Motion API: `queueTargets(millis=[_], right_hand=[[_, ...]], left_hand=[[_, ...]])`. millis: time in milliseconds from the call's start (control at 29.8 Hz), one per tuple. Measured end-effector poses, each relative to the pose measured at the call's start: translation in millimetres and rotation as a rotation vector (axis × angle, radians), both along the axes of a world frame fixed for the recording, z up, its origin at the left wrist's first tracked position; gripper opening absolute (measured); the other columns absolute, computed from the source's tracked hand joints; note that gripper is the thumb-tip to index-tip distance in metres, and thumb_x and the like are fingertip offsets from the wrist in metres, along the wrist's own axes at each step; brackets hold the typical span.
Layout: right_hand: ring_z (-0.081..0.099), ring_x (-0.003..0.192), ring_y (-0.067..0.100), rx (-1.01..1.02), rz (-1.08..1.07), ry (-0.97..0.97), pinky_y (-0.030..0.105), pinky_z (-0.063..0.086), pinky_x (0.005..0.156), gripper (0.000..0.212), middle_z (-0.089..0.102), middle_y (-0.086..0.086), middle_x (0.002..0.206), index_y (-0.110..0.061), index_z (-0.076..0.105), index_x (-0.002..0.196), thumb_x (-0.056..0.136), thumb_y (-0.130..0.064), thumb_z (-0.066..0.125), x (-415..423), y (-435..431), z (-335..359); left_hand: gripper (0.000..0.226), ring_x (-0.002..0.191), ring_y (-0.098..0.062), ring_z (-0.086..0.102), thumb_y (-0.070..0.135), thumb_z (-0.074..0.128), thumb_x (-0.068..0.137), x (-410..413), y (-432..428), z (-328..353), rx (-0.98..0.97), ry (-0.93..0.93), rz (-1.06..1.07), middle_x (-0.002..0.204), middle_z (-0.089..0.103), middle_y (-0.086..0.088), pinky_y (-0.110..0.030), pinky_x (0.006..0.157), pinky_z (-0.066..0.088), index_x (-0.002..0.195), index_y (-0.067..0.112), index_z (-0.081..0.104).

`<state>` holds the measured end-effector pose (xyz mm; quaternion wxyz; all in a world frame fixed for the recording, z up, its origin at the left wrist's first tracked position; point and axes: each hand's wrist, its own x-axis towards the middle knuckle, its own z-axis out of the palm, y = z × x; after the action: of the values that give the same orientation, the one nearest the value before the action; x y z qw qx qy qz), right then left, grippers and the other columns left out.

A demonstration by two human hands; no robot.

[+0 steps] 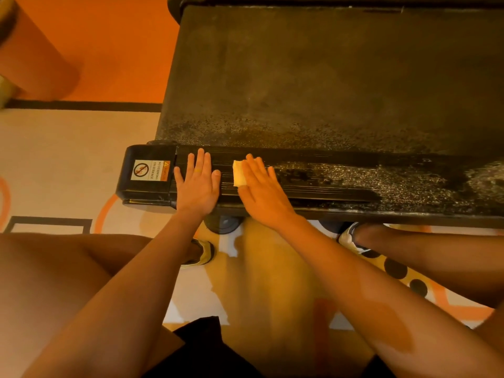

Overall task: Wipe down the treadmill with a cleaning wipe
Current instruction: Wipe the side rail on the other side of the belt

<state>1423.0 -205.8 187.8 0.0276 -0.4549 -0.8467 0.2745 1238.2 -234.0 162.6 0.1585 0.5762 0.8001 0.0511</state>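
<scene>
Orange and cream floor (68, 159) lies under me as I crouch at the side of the treadmill (300, 64), whose near side rail (341, 184) runs left to right across the middle of the frame. My left hand (197, 178) lies flat on the rail with fingers spread and straight, holding nothing, just beside the end cap (147, 186) that carries a warning sticker (150, 170). My right hand (261, 184) is close beside it to the right, also flat, its straight fingers pressing the cleaning wipe (240, 173) down onto the rail; a folded pale edge of the wipe shows at the hand's left side.

The rail's long axis is what matters. Around and just right of my hands the ribbed strip looks dark and clean, while farther toward the right edge of the frame it is speckled grey with dust. That dirty stretch lies right of the wipe, so my right hand is the nearer one. I judge the next stroke should slide rightward along the rail, the left hand bracing me.
</scene>
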Motion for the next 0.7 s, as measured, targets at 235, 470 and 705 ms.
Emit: queueTargets(millis=[235, 470, 705], right_hand=[[-0.004, 0.156, 0.02, 0.152, -0.246, -0.162, 0.04, -0.006, 0.124, 0.059, 0.004, 0.006, 0.169, -0.012, 0.011, 0.161, 0.109, -0.037, 0.023, 125.2, 40.1, -12.8], [-0.002, 0.156, 0.019, 0.197, -0.249, -0.297, 0.045, -0.001, 0.126, 0.063, 0.003, 0.004, 0.169, -0.013, 0.009, 0.161, 0.107, -0.045, 0.015, 172.2, 49.2, -30.2], [0.009, 0.156, 0.023, 0.224, -0.271, -0.274, 0.048, 0.005, 0.126, 0.069, 0.015, 0.007, 0.168, -0.011, 0.02, 0.16, 0.102, -0.047, 0.012, 171.7, 48.1, -31.8]], left_hand=[[0.058, 0.155, -0.02, -0.001, 0.038, 0.021, 0.109, 67.2, -10.0, 16.8, 0.094, -0.074, -0.271, 0.168, 0.003, -0.004, -0.047, 0.126, 0.004, 0.16, 0.013, 0.01], [0.066, 0.155, -0.024, -0.007, 0.046, 0.019, 0.107, 72.4, -12.4, 2.2, -0.005, 0.036, -0.329, 0.168, -0.003, -0.008, -0.045, 0.126, 0.009, 0.16, 0.011, 0.003], [0.068, 0.154, -0.026, -0.01, 0.05, 0.007, 0.104, 92.7, -33.3, 4.1, -0.021, 0.066, -0.302, 0.168, -0.005, -0.01, -0.043, 0.125, 0.005, 0.161, 0.013, 0.0]])
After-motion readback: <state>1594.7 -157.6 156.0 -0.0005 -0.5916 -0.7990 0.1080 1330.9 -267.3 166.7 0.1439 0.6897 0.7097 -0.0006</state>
